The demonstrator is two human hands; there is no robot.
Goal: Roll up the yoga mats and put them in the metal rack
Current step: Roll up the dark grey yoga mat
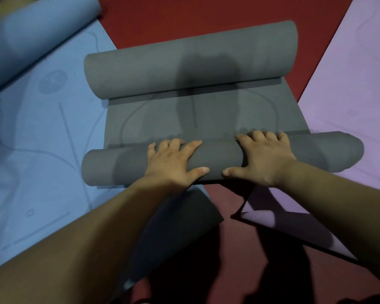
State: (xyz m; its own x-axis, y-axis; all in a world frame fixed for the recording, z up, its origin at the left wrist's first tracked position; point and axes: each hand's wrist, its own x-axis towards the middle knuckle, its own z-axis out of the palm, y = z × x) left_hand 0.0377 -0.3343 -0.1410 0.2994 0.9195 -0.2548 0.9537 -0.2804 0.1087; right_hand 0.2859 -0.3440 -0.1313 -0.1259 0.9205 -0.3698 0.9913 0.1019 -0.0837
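A grey yoga mat (191, 119) lies on the red floor in the middle of the view. Its far end is curled into a thick roll (140, 71). Its near end is wound into a thinner roll (219, 159) lying crosswise. My left hand (173, 163) and my right hand (263, 159) rest side by side on top of this near roll, fingers draped over its far side and thumbs on the near side. The metal rack is not in view.
A blue mat (42, 150) lies flat on the left, its far end curled into a roll (31, 38). A lilac mat (355, 80) lies on the right. Red floor (184, 16) shows between them. A dark mat corner (184, 216) lies under my arms.
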